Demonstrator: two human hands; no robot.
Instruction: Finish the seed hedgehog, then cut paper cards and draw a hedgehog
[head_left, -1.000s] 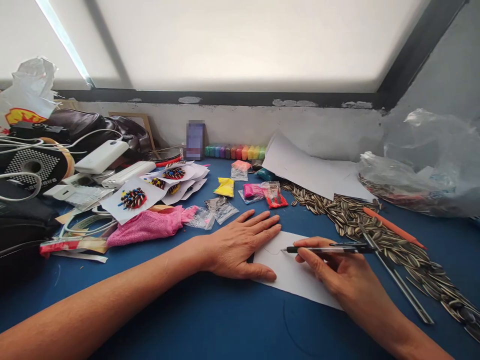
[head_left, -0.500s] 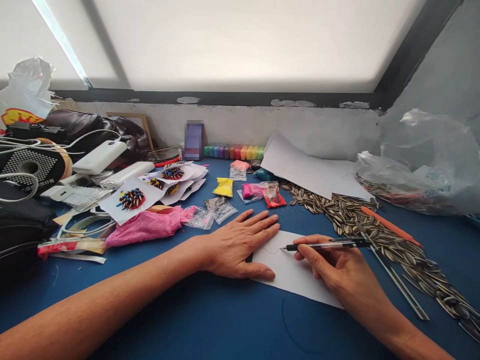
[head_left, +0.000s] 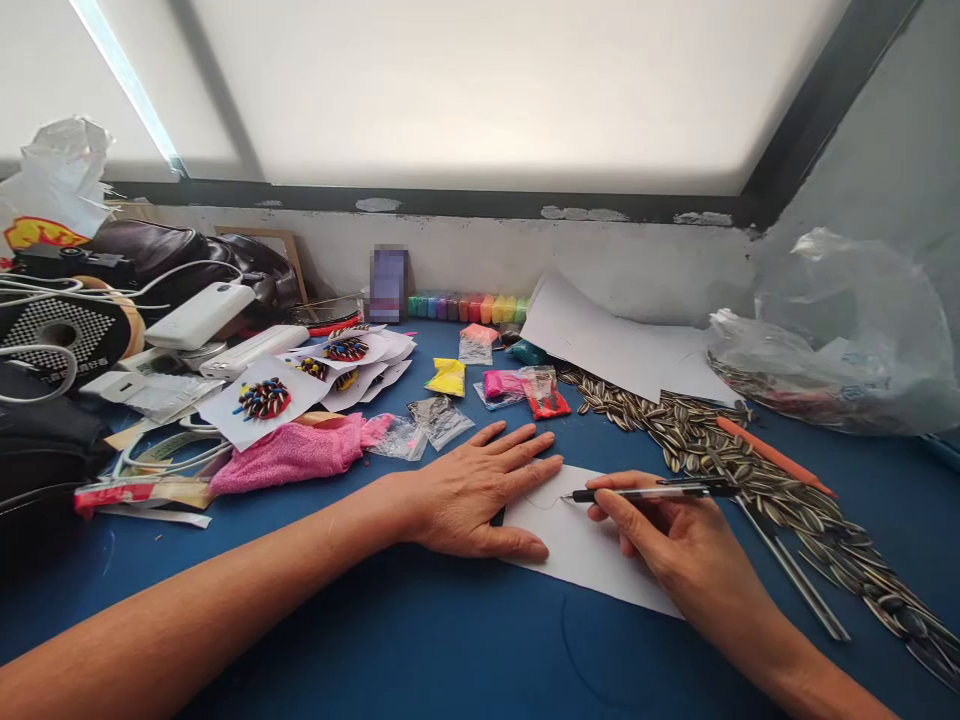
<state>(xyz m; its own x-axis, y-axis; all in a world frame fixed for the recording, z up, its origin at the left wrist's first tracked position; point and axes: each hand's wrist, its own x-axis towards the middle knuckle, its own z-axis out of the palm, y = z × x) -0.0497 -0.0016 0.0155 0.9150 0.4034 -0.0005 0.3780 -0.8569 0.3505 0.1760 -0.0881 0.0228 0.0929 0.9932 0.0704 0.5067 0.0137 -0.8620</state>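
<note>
A small sheet of white paper (head_left: 592, 555) lies on the blue table, carrying a thin curved line near its upper left. My left hand (head_left: 484, 495) rests flat on the paper's left edge and the table, fingers spread. Between the fingers and thumb of my right hand (head_left: 675, 545) is a black-and-clear pen (head_left: 645, 493), its tip on the paper at the end of the line. Just beyond my left fingertips are small bags of clay: yellow (head_left: 448, 376), pink (head_left: 504, 384) and red (head_left: 546, 392).
Striped sunflower seeds (head_left: 780, 490) spread along the right, with an orange stick (head_left: 776, 457) and a metal tool (head_left: 795, 570) among them. White sheets (head_left: 622, 345) lie behind. Left are decorated cards (head_left: 262, 398), a pink cloth (head_left: 289, 455) and a white power bank (head_left: 200, 313). A phone (head_left: 388, 285) stands at the back.
The view has shifted very slightly. Both hands and the pen stay almost in place; the pen tip remains at the end of the drawn line.
</note>
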